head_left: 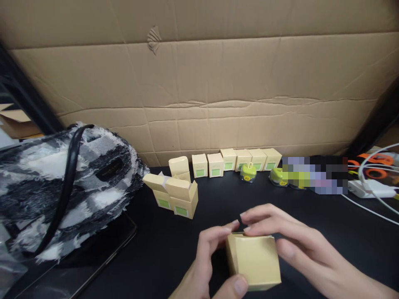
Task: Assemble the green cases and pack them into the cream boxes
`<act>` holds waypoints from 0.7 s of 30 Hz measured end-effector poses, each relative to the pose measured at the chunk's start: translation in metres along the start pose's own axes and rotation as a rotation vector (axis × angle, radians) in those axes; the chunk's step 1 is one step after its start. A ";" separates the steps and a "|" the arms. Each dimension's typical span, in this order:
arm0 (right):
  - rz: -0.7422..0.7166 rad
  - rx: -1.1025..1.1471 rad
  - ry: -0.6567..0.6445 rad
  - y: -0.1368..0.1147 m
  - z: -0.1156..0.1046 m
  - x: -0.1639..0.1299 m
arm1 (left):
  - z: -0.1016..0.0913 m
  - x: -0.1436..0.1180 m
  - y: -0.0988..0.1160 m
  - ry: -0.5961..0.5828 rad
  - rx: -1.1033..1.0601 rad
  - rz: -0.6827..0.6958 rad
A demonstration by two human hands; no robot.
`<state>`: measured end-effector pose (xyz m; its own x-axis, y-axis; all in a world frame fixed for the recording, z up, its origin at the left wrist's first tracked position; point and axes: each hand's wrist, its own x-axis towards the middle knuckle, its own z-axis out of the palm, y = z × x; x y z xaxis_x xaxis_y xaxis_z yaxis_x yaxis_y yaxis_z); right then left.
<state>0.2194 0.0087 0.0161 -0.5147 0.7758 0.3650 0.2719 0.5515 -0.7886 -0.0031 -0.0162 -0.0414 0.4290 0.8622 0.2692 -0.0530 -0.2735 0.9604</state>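
Close in front of me is a small pale-yellow cardboard box (257, 261), and both my hands are around it. My left hand (207, 257) grips it on the left, thumb at the front lower edge and fingers at the back left corner. On the other side, the fingers of my right hand (289, 234) touch the rear top edge while the thumb presses the right face. Beyond them stand yellow boxes with raised flaps (183, 199), green panels on their fronts. A lime-green capped container (248, 172) with a small loop sits farther back.
Several closed yellow boxes (229, 160) line the cardboard wall (202, 83). Another lime-green container (277, 176) is beside a pixelated patch. At left are a fuzzy black-and-white bag (102, 182) and a dark flat item (93, 253). White cables and a white adapter (372, 189) lie right.
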 end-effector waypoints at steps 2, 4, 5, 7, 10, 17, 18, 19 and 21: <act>0.097 0.129 -0.020 0.002 0.005 0.003 | 0.001 0.000 0.001 0.000 -0.005 0.026; 0.172 0.209 -0.017 0.004 0.008 0.005 | 0.000 0.000 0.002 -0.008 0.000 0.038; 0.194 0.235 -0.013 0.006 0.010 0.005 | -0.001 0.001 0.003 -0.017 0.006 0.037; 0.231 0.270 -0.009 0.008 0.012 0.006 | -0.003 0.001 0.003 -0.038 0.019 0.025; 0.287 0.318 -0.016 0.011 0.014 0.007 | -0.005 0.001 0.004 -0.051 0.034 0.024; 0.339 0.383 -0.003 0.014 0.017 0.005 | -0.009 0.004 0.004 -0.116 0.084 0.009; 0.347 0.386 0.000 0.015 0.017 0.004 | -0.009 0.004 0.004 -0.115 0.084 0.007; 0.349 0.393 0.005 0.016 0.018 0.003 | -0.009 0.004 0.004 -0.109 0.083 0.007; 0.336 0.401 0.028 0.018 0.021 0.001 | -0.010 0.004 0.003 -0.100 0.087 0.006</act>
<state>0.2070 0.0130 -0.0078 -0.4290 0.9008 0.0681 0.0830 0.1144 -0.9900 -0.0103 -0.0097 -0.0369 0.5167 0.8149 0.2627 0.0202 -0.3183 0.9478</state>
